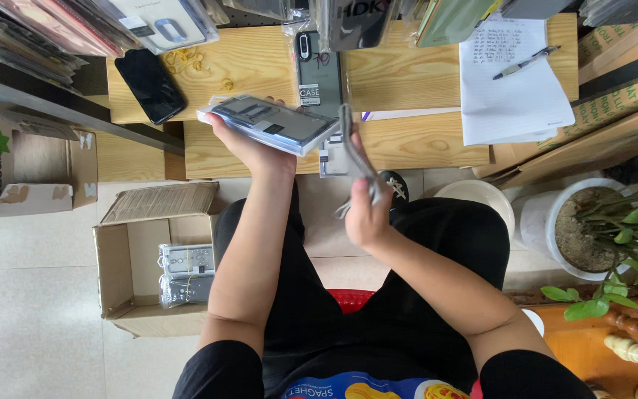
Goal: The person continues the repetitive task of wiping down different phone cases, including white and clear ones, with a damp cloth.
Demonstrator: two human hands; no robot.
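Motion-blurred packet point(354, 159) in right hand point(367, 214); left hand's point(249, 144) fingers hidden under packaged case point(271, 124).

Two hands hold phone cases over a wooden table.
The left hand point(249, 144) holds up a flat clear pack point(271, 123). The right hand point(365, 210) grips a thin grey case point(354, 151). A black phone point(150, 83) lies on the table point(400, 74).

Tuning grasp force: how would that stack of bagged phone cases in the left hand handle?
The stack of bagged cases rests on the left hand. Glossy plastic wrap looks slippery, so layers may slide apart. It overhangs the palm without sagging, so probably stiff. Held level one-handed, likely light.
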